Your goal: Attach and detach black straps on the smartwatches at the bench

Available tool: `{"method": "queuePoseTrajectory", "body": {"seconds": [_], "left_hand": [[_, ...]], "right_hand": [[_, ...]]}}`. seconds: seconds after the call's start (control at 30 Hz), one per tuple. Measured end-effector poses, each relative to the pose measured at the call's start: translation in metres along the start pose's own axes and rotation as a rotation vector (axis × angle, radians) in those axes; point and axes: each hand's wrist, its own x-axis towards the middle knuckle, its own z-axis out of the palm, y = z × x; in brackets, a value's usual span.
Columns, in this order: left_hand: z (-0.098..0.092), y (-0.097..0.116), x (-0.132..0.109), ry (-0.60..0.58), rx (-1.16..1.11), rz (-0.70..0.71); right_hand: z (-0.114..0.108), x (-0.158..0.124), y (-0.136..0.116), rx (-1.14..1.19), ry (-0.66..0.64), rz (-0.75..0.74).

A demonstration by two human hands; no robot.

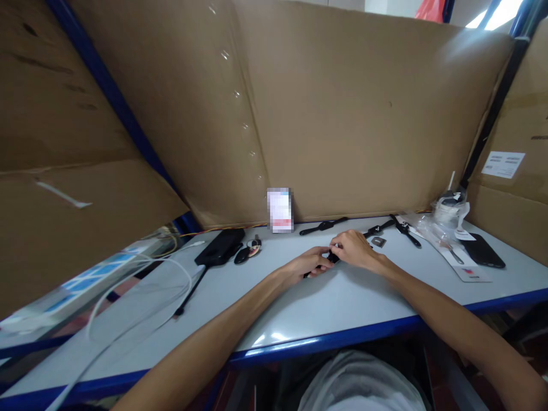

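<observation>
My left grip (310,264) and right grip (357,250) both pinch a slim black watch (333,258) on the smooth grey surface (342,308). Beyond the watch lie more rubbery black watches (323,226); left of it, a soft pouch (220,246) and looping white cable (190,281); right, a glossy phone (483,250).

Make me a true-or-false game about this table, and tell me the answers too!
1. The left hand and the right hand both hold a black watch low over the table. True.
2. The black phone lies at the table's left end. False: it lies at the right end.
3. A white cable loops across the left part of the table. True.
4. The wall behind the table is glass. False: it is a cardboard wall.
5. Another watch lies flat near the cardboard. True.
</observation>
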Motion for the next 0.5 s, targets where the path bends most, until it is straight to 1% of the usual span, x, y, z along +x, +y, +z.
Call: {"method": "queuePoseTrajectory", "body": {"seconds": [0.1, 0.23, 0.4, 0.5], "left_hand": [[-0.0004, -0.0002, 0.0007, 0.002, 0.001, 0.002], [-0.0008, 0.0002, 0.0004, -0.006, 0.014, -0.001], [-0.0004, 0.0006, -0.0008, 0.006, -0.003, 0.005], [-0.0003, 0.0006, -0.0008, 0.004, 0.006, 0.001]], "right_hand": [[-0.0004, -0.0008, -0.0009, -0.062, 0.022, 0.038], [-0.0008, -0.0013, -0.001, 0.01, -0.038, 0.011], [0.0005, -0.0005, -0.0004, -0.072, 0.02, 0.063], [0.002, -0.0001, -0.0001, -0.028, -0.016, 0.027]]}}
